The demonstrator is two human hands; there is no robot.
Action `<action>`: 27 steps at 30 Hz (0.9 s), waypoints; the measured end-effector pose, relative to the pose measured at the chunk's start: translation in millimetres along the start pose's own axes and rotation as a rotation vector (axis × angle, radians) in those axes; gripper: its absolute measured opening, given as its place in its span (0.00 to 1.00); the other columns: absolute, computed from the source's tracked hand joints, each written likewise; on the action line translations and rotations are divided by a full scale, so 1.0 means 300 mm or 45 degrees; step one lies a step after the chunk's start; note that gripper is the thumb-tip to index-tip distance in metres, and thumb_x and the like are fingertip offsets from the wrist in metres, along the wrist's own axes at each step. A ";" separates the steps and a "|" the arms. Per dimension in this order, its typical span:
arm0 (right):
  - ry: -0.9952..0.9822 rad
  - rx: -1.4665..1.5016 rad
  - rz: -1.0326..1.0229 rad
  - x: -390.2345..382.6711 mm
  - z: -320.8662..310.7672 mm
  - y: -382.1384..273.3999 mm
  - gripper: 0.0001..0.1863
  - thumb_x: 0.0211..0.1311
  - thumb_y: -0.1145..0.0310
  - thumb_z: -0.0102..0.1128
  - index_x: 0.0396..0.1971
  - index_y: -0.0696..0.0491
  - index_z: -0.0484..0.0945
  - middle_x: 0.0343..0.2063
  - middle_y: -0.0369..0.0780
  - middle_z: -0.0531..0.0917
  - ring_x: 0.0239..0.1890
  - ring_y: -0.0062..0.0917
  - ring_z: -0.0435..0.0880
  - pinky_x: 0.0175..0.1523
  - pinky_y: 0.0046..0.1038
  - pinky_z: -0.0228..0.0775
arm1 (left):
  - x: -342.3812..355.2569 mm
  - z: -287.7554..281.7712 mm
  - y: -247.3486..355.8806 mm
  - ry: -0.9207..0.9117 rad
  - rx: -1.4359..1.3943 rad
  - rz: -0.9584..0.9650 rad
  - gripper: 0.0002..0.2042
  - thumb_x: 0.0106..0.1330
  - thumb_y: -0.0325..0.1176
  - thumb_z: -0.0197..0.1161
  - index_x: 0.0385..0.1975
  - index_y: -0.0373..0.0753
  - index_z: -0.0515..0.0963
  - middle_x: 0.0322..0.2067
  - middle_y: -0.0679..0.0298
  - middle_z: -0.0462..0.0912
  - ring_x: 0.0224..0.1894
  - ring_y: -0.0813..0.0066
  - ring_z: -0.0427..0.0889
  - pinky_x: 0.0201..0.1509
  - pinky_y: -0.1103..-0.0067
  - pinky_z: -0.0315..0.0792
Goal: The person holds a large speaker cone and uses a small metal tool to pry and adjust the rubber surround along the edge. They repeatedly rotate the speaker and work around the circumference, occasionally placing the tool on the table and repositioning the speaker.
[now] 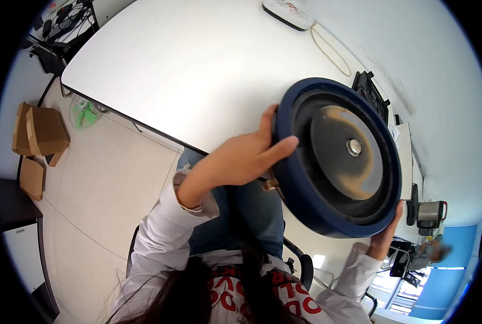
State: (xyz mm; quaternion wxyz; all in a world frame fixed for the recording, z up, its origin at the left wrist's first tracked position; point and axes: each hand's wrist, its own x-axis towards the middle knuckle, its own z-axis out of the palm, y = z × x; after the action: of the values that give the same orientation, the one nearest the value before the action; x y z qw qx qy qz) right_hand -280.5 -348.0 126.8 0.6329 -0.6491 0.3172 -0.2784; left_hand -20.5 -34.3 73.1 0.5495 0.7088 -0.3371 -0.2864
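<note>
Held up and tilted over the near edge of the white table (197, 70) is a round cooker base (332, 227), dark blue outside and black within. Inside it sits a grey heating plate (332, 162) with brownish scorch-like marks and a silver button (354, 147) at its centre. My left hand (246, 156) grips the left side, thumb over the rim, other fingers partly hidden behind. A small copper-coloured part (270, 184) juts out below that hand. My right hand (386, 232) supports the lower right edge; most of its fingers are hidden by the base.
A white, dark-edged object (289, 12) and a pale cord loop (332, 51) lie at the table's far side. Behind the base sits a black case (371, 94) by the wall. Cardboard boxes (38, 132) and a green fan (84, 112) are on the left floor. Another person (428, 254) is far right.
</note>
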 end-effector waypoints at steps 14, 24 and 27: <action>-0.156 -0.466 0.000 0.122 0.199 -0.445 0.30 0.68 0.45 0.44 0.58 0.54 0.70 0.53 0.40 0.78 0.54 0.26 0.77 0.62 0.27 0.65 | -0.002 0.066 -0.152 0.325 -0.203 0.357 0.29 0.69 0.52 0.52 0.43 0.24 0.60 0.11 0.59 0.72 0.12 0.61 0.74 0.18 0.73 0.66; -0.036 -0.589 -0.174 0.210 0.158 -0.489 0.28 0.69 0.47 0.44 0.56 0.55 0.71 0.52 0.39 0.78 0.51 0.25 0.77 0.58 0.26 0.68 | -0.010 0.099 -0.138 0.452 -0.086 0.335 0.32 0.66 0.53 0.54 0.42 0.20 0.61 0.07 0.60 0.69 0.09 0.61 0.73 0.12 0.72 0.65; -0.057 -0.438 -0.051 0.222 0.155 -0.491 0.25 0.70 0.49 0.44 0.51 0.56 0.72 0.46 0.41 0.81 0.48 0.25 0.79 0.56 0.25 0.70 | 0.006 0.110 -0.136 0.489 -0.128 0.336 0.32 0.66 0.54 0.54 0.42 0.20 0.62 0.07 0.61 0.70 0.09 0.62 0.73 0.12 0.73 0.65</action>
State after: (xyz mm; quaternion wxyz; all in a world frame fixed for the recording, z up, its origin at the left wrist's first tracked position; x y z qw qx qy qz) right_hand -193.5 -369.3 269.1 0.5137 -0.7599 0.3333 -0.2180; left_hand -38.2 -48.3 25.7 0.6707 0.6720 -0.3013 -0.0884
